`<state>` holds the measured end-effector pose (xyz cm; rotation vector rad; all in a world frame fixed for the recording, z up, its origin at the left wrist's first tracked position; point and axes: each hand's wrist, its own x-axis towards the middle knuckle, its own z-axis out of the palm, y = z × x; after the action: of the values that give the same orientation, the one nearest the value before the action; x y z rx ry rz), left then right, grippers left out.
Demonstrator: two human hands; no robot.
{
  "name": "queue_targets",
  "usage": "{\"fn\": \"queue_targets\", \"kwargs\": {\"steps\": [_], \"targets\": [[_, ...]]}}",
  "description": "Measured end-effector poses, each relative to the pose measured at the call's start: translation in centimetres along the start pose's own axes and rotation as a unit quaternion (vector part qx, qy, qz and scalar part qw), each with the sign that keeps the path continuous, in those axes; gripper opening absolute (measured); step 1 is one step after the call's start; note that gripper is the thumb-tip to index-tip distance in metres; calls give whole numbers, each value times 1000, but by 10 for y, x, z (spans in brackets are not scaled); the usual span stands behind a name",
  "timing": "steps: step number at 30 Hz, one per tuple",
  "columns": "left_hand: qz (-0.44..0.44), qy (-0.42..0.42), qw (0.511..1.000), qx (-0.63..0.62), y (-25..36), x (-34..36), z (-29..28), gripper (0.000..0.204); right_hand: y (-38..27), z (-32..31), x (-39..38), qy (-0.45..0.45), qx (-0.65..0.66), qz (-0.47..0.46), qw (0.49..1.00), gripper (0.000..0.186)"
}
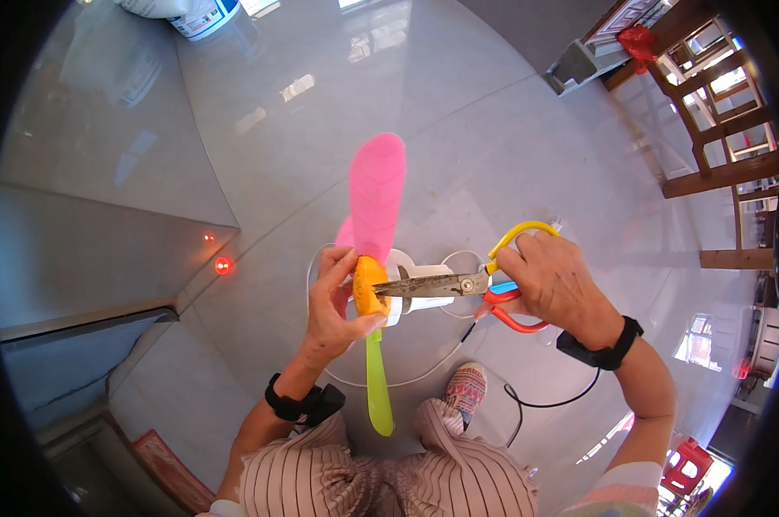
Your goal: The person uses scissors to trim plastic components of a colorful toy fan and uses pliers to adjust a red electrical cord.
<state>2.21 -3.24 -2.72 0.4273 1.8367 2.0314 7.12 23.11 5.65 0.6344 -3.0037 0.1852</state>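
A small fan stands in front of me, with a pink blade (378, 194), a lime-green blade (377, 388) and an orange hub (366, 287). My left hand (325, 306) grips this hub from its left side, fingers above and thumb below. In my right hand (555, 280) is a pair of scissors (437, 285) with one yellow and one red handle loop. Their worn metal blades look nearly closed and point left, the tips at the hub's face. Behind the hub, the white fan body (419, 303) is partly covered by the scissors.
A white cord (381, 385) curves over the grey tiled floor around the fan, and a plug (556, 226) lies past my right hand. A black cable (555, 405) hangs from my right wrist. Wooden railings (708, 177) stand at right, a white bucket (206, 19) at far left.
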Motion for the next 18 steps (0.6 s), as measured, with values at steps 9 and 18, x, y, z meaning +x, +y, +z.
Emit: {"fn": "queue_targets", "kwargs": {"steps": [9, 18], "targets": [[-9, -27, 999, -25, -3, 0, -7, 75, 14, 0, 7, -101, 92, -54, 989, 59], [-43, -1, 993, -106, -8, -3, -7, 74, 12, 6, 14, -195, 230, 10, 954, 63]]}}
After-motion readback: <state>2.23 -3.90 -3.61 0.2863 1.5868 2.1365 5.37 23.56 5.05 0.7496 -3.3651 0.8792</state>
